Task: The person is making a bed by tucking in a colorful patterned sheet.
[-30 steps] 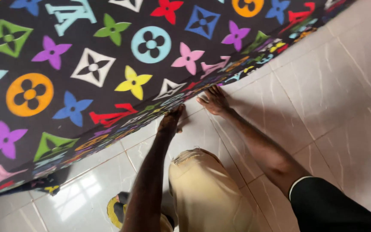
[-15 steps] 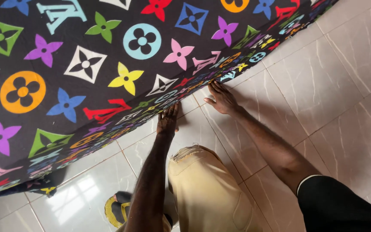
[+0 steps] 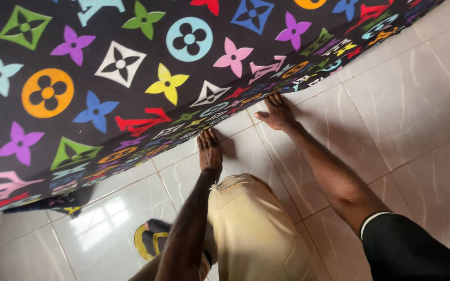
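A black bedsheet [image 3: 131, 73] printed with bright flowers, stars and circles covers a mattress that fills the upper left of the head view. My left hand [image 3: 210, 152] lies flat, fingers together, against the sheet's lower edge where it meets the floor. My right hand [image 3: 277, 112] is a little further right, fingers spread and pointing in under the same edge. Neither hand grips anything that I can see. My fingertips are partly hidden under the hanging sheet.
Glossy cream marble-look floor tiles [image 3: 407, 104] run along the right and bottom. My knee in beige trousers [image 3: 251, 229] is bent below the hands. A yellow and black sandal [image 3: 149, 244] sits on my foot at bottom left.
Both hands stayed at the sheet's lower edge. The left hand slid back slightly and now lies flat on the floor side; the right hand shifted a little up and right.
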